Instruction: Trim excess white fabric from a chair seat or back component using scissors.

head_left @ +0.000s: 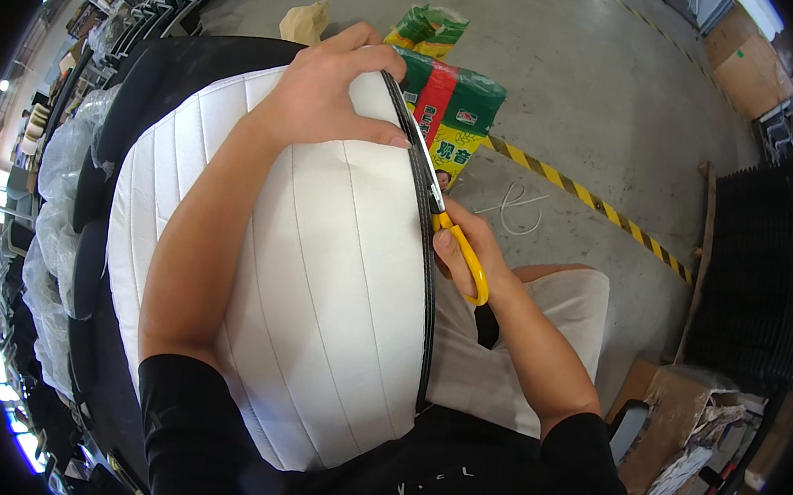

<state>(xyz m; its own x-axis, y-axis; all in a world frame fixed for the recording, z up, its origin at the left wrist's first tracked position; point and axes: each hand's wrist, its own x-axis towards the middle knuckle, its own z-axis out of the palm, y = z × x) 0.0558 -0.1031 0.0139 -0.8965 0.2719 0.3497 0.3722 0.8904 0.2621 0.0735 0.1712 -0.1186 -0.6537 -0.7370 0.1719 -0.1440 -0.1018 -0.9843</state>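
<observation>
A large white quilted chair cover or cushion with stitched lines fills the middle, its right side finished by a black edging. My left hand grips its upper right part, the thumb pressed at the edging and the fingers curled toward the far rim. In my right hand is a pair of scissors with yellow handles. The blades point away from me and lie along the edging, close to the left thumb. Whether they are closed on material cannot be made out.
Green and yellow bags stand beyond the cover, near a pale crumpled piece. Black and yellow tape and a white cord lie on the grey floor. Plastic-wrapped seats line the left; cardboard lies at lower right.
</observation>
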